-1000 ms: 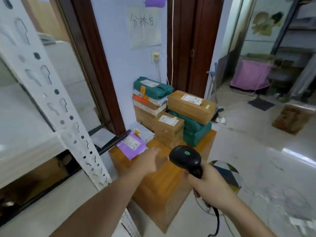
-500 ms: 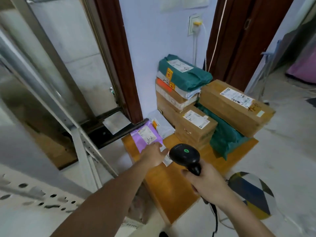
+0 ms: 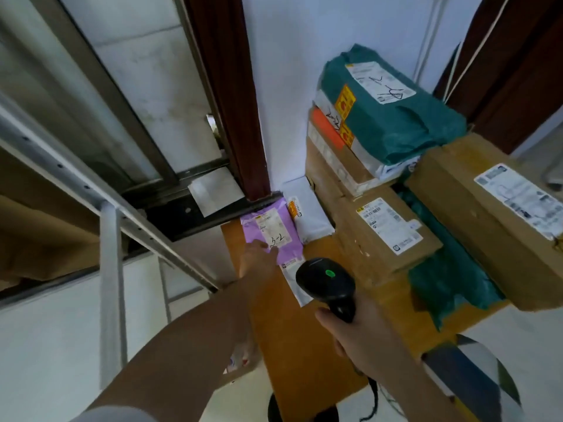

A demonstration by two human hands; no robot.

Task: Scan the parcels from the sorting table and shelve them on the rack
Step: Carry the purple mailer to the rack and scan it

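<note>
- My left hand (image 3: 259, 258) rests on the near edge of the purple parcel (image 3: 274, 236), which lies flat at the far left corner of the worktop (image 3: 274, 324). I cannot tell if my fingers already pinch it or only touch it. The bag looks thin and smooth, so I think it can slip away when I lift it.
- A white parcel (image 3: 310, 217) lies just beside the purple one, and another white one (image 3: 294, 281) is partly under it. If I pull carelessly, I may drag these with it or push one off the edge.
- My right hand (image 3: 359, 339) grasps the handle of the scanner (image 3: 327, 283), whose head hangs over the worktop near the purple parcel. If my left fingers cover the label (image 3: 272, 231), the scan may fail.
- The scanner cable (image 3: 373, 400) hangs below my wrist and can catch on the worktop corner.
- The brown boxes (image 3: 387, 229) and green bags (image 3: 393, 117) are stacked high at the right. A knock with my elbow could bring them down.
</note>
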